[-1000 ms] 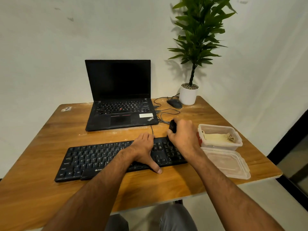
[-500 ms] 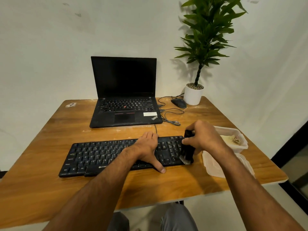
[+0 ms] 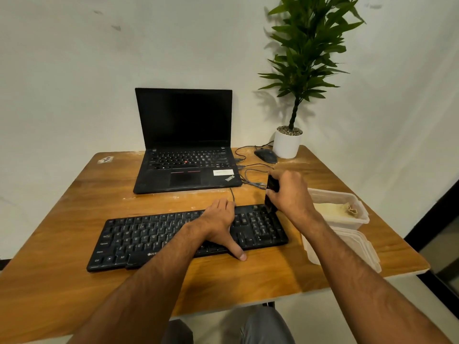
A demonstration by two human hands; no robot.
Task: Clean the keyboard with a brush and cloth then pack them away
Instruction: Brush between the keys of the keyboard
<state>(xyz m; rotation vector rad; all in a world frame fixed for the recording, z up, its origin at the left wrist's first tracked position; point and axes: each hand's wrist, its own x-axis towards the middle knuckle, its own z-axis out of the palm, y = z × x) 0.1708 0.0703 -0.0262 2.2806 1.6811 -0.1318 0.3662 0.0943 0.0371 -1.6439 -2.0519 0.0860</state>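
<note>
Two hands work at the black keyboard (image 3: 188, 234), which lies across the wooden desk (image 3: 62, 219) in front of the open laptop (image 3: 185, 155). Left hand (image 3: 218, 224) rests flat on the keyboard's middle keys, fingers straight, thumb stretched past the keyboard's near edge onto the desk. Right hand (image 3: 289, 192) grips a dark brush (image 3: 271, 192), fingers curled round it, at the keyboard's far right corner; its lower end meets the keys there. Right of the keyboard stands a clear plastic container (image 3: 347, 219) holding a pale cloth (image 3: 332, 209), with its lid (image 3: 347, 249) lying on the desk just beside the keyboard's right end. Behind the keyboard, beyond the laptop's right side, sit a mouse (image 3: 265, 155) and a potted plant (image 3: 288, 142).
</note>
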